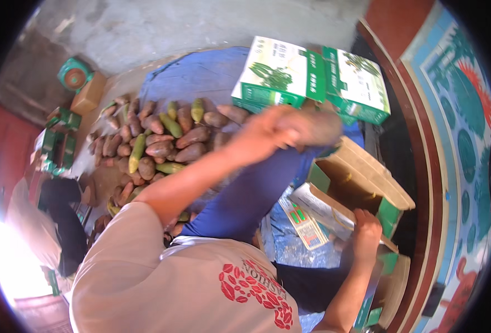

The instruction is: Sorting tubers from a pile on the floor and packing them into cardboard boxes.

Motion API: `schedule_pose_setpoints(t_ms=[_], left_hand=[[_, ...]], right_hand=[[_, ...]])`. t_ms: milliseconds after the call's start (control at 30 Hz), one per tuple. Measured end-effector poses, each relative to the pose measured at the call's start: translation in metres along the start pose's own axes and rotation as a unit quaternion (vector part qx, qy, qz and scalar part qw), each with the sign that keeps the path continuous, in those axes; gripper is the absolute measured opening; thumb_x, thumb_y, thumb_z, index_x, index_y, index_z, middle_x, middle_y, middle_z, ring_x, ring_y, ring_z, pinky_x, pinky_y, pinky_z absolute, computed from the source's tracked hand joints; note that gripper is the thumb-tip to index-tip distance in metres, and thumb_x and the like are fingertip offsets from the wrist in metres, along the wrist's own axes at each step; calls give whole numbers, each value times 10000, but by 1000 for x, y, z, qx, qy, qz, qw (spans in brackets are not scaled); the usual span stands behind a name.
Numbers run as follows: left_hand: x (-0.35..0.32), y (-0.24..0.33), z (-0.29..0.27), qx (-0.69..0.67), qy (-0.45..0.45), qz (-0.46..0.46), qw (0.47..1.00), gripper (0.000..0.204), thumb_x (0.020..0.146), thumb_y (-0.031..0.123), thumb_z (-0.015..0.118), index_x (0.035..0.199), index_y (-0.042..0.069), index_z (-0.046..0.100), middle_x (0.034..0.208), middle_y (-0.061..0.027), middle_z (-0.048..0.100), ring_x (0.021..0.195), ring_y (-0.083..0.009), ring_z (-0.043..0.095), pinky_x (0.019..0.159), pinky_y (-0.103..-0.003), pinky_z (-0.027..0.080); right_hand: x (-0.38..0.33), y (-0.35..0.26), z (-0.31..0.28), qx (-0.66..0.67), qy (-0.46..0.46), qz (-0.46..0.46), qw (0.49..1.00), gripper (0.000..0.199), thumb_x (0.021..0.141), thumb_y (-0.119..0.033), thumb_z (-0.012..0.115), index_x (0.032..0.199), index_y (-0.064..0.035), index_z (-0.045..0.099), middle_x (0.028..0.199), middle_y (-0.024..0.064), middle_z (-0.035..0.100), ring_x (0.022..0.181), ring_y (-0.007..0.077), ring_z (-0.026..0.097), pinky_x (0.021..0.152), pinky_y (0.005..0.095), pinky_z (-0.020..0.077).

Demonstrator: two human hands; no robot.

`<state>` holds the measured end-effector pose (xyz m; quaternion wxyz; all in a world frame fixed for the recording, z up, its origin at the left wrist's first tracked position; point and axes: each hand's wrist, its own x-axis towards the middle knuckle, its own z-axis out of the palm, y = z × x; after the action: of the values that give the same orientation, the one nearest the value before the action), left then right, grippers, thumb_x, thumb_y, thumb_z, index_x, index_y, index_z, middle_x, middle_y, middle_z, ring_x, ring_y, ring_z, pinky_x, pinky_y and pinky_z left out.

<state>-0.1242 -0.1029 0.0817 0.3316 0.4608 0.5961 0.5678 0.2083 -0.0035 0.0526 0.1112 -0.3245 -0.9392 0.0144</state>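
Observation:
Smeared by motion, my left hand [279, 130] is closed round a large brown tuber [321, 129], held above the near edge of an open cardboard box [342, 175]. My right hand [367, 227] grips the box's near side, its fingers over the rim beside a white printed flap [323, 211]. Under that flap shows the panel of a digital scale [302, 222], with green lit digits and a keypad. To the left, a broad heap of reddish-brown tubers [193, 136] lies on the floor, with several long green vegetables [137, 152] among them.
Two closed green-and-white boxes [273, 72] stand on a blue tarp [195, 72] at the back. Another open box [395, 288] is at the lower right, near the painted wall [467, 139]. At the left another person [62, 222] bends beside green boxes [56, 147]. A teal round-faced device [74, 76] sits behind.

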Motion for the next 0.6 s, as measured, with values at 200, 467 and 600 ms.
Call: schedule_pose_setpoints(t_ms=[200, 467, 600], left_hand=[[10, -9, 95, 158, -118, 122, 973, 495, 779, 180, 658, 1203, 6, 470, 1061, -214, 574, 979, -329, 585, 828, -395, 473], [48, -50, 174, 317, -205, 19, 926, 453, 731, 199, 675, 1113, 1, 533, 990, -199, 605, 935, -354, 603, 794, -427, 479], [53, -47, 191, 346, -297, -39, 889, 406, 714, 184, 674, 1063, -5, 587, 946, -198, 649, 916, -338, 634, 751, -414, 507]], right_hand=[[-7, 0, 10, -22, 4, -17, 1000, 89, 712, -33, 528, 776, -75, 574, 724, 109, 558, 698, 297, 568, 619, 393, 451], [-4, -3, 19, -13, -4, 12, 1000, 111, 711, -11, 555, 799, -78, 567, 711, 115, 553, 683, 323, 574, 598, 419, 454], [-10, 4, 22, -8, -1, 14, 1000, 113, 709, -5, 555, 797, -76, 565, 707, 118, 552, 680, 327, 575, 594, 423, 453]])
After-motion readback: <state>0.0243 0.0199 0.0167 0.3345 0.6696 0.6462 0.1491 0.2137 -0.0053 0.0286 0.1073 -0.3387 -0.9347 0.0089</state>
